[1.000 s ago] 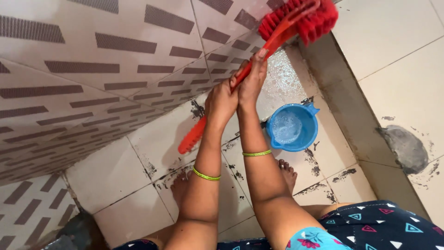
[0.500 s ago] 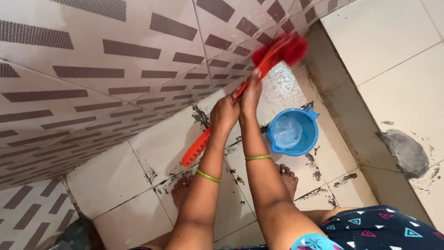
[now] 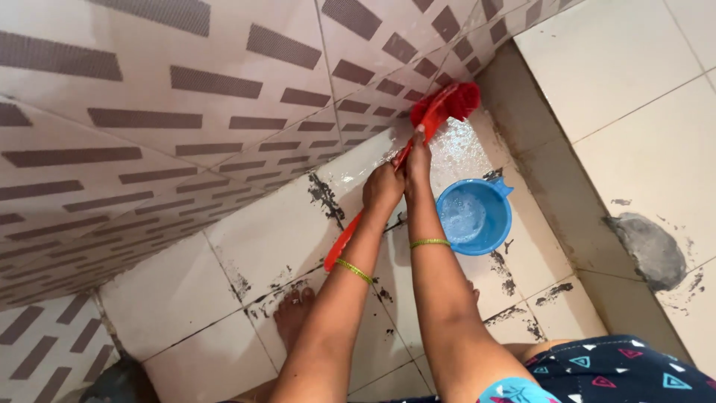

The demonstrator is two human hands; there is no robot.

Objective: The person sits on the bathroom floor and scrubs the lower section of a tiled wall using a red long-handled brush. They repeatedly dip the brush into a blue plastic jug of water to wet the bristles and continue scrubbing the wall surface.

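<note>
Both hands grip a long-handled red brush (image 3: 418,138) over a tiled floor (image 3: 171,313). The left hand (image 3: 382,186) is closed around the middle of the handle, and the right hand (image 3: 418,158) is closed around the handle just above it, nearer the head, so the two hands sit touching or nearly touching one another. The brush runs diagonally: its bristled head lies at the upper right, pressed where the floor meets the patterned wall tiles (image 3: 186,112), and its orange-red handle end points down and to the left, past the left wrist. The patch of floor under and beside the brush head is wet and glistening. A blue plastic mug (image 3: 485,216) with foamy water inside stands on the floor just to the right of the right forearm, near the brush head but apart from it. Each wrist carries a thin yellow-green bangle (image 3: 429,242). Dark grime marks the floor tile joints below the hands, and a bare foot (image 3: 292,313) stands on the floor beneath the left forearm. At the right, a raised white tiled ledge (image 3: 634,89) bears a grey patch. Patterned dark fabric covers the person's lap at the lower right.
</note>
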